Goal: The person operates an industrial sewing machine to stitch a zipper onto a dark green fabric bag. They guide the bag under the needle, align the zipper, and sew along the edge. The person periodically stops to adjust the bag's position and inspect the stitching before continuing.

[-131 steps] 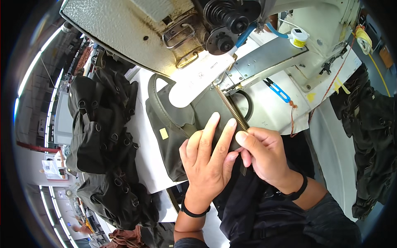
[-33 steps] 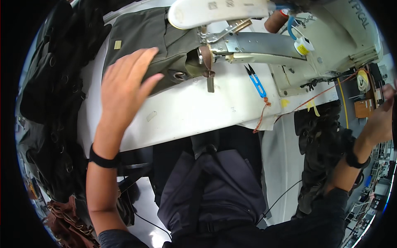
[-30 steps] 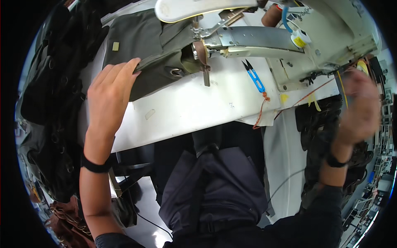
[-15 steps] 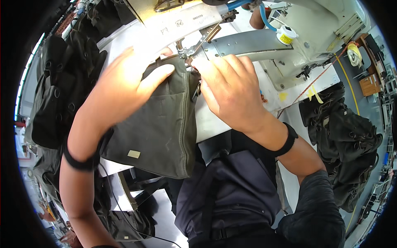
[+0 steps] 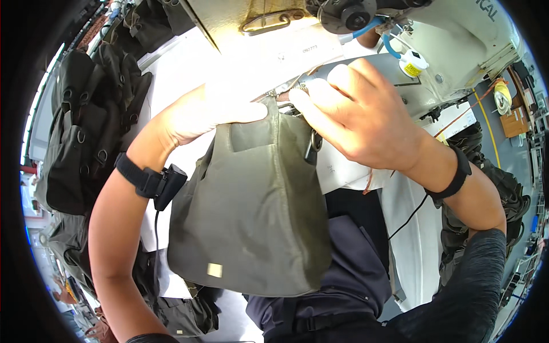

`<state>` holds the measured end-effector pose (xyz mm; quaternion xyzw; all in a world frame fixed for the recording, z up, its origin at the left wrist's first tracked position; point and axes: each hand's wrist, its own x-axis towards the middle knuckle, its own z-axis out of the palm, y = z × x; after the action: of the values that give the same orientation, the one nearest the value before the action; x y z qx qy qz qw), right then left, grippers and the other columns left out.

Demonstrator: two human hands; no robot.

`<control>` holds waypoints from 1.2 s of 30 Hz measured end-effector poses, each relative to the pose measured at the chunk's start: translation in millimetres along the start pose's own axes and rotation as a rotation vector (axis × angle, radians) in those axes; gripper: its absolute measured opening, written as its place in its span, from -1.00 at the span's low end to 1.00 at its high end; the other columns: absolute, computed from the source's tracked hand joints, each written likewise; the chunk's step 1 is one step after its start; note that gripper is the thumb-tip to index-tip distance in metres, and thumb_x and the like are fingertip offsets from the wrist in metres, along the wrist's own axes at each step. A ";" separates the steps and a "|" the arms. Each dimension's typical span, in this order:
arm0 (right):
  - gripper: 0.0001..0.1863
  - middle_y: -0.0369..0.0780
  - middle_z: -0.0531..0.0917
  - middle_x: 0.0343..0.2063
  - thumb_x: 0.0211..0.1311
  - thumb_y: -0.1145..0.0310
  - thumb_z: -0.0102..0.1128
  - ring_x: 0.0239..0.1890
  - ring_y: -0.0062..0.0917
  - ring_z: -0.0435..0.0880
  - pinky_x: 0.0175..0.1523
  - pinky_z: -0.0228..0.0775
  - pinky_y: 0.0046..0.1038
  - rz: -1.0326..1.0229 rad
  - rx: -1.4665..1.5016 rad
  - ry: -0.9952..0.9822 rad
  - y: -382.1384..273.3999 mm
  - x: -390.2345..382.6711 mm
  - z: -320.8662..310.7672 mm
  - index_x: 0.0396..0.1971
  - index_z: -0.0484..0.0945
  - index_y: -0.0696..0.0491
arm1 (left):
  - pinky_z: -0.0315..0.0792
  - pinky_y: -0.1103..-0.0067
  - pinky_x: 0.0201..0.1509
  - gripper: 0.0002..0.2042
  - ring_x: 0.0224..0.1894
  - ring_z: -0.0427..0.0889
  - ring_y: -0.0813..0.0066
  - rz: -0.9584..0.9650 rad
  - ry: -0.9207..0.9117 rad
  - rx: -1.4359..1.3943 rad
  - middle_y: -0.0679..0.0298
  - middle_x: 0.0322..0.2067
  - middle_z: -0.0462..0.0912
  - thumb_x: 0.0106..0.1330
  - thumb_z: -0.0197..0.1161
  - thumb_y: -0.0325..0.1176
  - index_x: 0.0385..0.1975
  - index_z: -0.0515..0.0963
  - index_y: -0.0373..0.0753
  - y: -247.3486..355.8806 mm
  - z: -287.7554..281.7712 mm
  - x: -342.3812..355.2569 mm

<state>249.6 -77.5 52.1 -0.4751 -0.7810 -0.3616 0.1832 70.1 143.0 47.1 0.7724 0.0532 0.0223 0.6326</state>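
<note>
A dark olive fabric bag (image 5: 246, 211) hangs from the edge of the white table over my lap, a small pale label near its bottom. My left hand (image 5: 220, 114), partly washed out by glare, grips its top edge with the thumb in front; the fingers are hidden. On the other side of the opening, my right hand (image 5: 363, 117) pinches the top edge with curled fingers. A dark metal clip (image 5: 312, 148) dangles at the bag's right side. Beyond the top edge stands a sewing machine (image 5: 297, 43); its needle area is mostly hidden behind my hands.
Several dark bags (image 5: 71, 143) are piled at the left, and more dark bags (image 5: 497, 194) hang at the right. A white bottle (image 5: 413, 63) with a blue tube sits by the machine. A black cable (image 5: 157, 246) runs down from my left wrist device.
The bag has shifted right and toward me and now shows more of its front. Both hands have moved right with it, keeping hold of its top. The view has shifted too.
</note>
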 end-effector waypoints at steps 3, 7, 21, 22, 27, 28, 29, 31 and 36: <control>-0.70 -0.23 0.59 -0.23 -0.14 0.33 0.30 -0.11 -0.32 0.57 0.05 0.45 -0.29 0.036 -0.024 0.053 0.5 -4.8 5.5 -0.31 0.70 0.09 | 0.45 0.55 0.30 -0.44 0.16 0.58 0.47 0.128 -0.003 0.139 0.24 0.21 0.65 0.33 0.42 -0.40 0.35 0.51 -0.28 8.6 3.1 0.7; -0.76 -0.25 0.62 -0.20 -0.04 0.25 0.33 -0.11 -0.36 0.63 -0.02 0.47 -0.29 0.080 0.000 0.247 7.7 -13.4 29.7 -0.33 0.72 -0.03 | 0.44 0.61 0.02 -0.67 -0.06 0.57 0.61 -0.014 -0.085 0.456 0.32 0.04 0.67 0.44 0.32 -0.34 0.13 0.61 -0.31 30.6 -11.7 -6.2; -0.80 -0.37 0.74 -0.16 0.49 0.12 -0.01 -0.06 -0.38 0.73 -0.09 0.63 -0.26 0.088 0.182 -0.217 32.8 -27.5 51.6 -0.06 0.57 -0.23 | 0.41 0.19 0.28 -0.71 0.04 0.59 -0.05 0.325 -0.196 1.240 -0.15 0.02 0.69 0.57 0.14 -0.39 0.06 0.60 -0.52 15.4 -27.4 -12.1; -0.80 -0.36 0.73 -0.16 0.49 0.12 -0.01 -0.06 -0.37 0.73 -0.09 0.63 -0.25 0.093 0.189 -0.220 33.5 -31.8 50.7 -0.07 0.57 -0.22 | 0.41 0.19 0.27 -0.71 0.04 0.59 -0.04 0.300 -0.162 1.242 -0.14 0.02 0.68 0.57 0.14 -0.39 0.06 0.60 -0.51 11.1 -33.7 -14.7; -0.80 -0.31 0.69 -0.14 0.49 0.13 -0.01 -0.05 -0.35 0.71 -0.11 0.62 -0.21 0.093 0.193 -0.125 37.6 -58.4 32.8 -0.10 0.55 -0.16 | 0.40 0.23 0.27 -0.72 0.04 0.58 0.01 0.066 -0.011 1.112 -0.09 0.01 0.68 0.57 0.15 -0.39 0.06 0.60 -0.49 0.7 -51.7 -20.9; -0.80 -0.31 0.69 -0.13 0.49 0.13 -0.01 -0.05 -0.34 0.71 -0.12 0.61 -0.20 0.083 0.200 -0.111 36.1 -66.5 23.5 -0.11 0.55 -0.14 | 0.40 0.23 0.27 -0.72 0.04 0.58 0.02 0.056 0.000 1.110 -0.09 0.01 0.67 0.57 0.15 -0.39 0.07 0.60 -0.49 0.0 -52.8 -20.6; -0.80 -0.30 0.68 -0.13 0.49 0.13 -0.01 -0.05 -0.34 0.70 -0.12 0.61 -0.19 0.076 0.208 -0.099 35.8 -74.3 10.2 -0.12 0.55 -0.13 | 0.40 0.24 0.26 -0.72 0.04 0.58 0.03 0.047 0.008 1.107 -0.08 0.01 0.67 0.57 0.15 -0.39 0.07 0.60 -0.48 -0.4 -53.6 -20.3; -0.79 -0.28 0.66 -0.12 0.49 0.14 -0.01 -0.05 -0.33 0.69 -0.13 0.60 -0.17 0.072 0.273 -0.095 29.9 -102.0 -22.9 -0.13 0.54 -0.11 | 0.40 0.25 0.26 -0.72 0.04 0.58 0.05 0.030 0.022 1.102 -0.06 0.01 0.67 0.57 0.15 -0.38 0.07 0.60 -0.47 -3.2 -55.5 -19.6; -0.74 -0.22 0.69 -0.33 0.47 0.13 0.02 -0.20 -0.27 0.70 -0.16 0.55 -0.17 0.261 0.263 -0.283 -20.1 -240.8 -94.7 -0.34 0.56 -0.04 | 0.40 0.28 0.25 -0.73 0.04 0.57 0.10 0.026 0.016 1.093 -0.01 0.00 0.66 0.56 0.16 -0.38 0.07 0.60 -0.45 -18.9 -69.6 -16.8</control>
<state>342.5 -300.1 -43.8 -0.5902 -0.7712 -0.1597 0.1772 45.3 212.7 43.0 0.9890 0.0523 0.0050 0.1383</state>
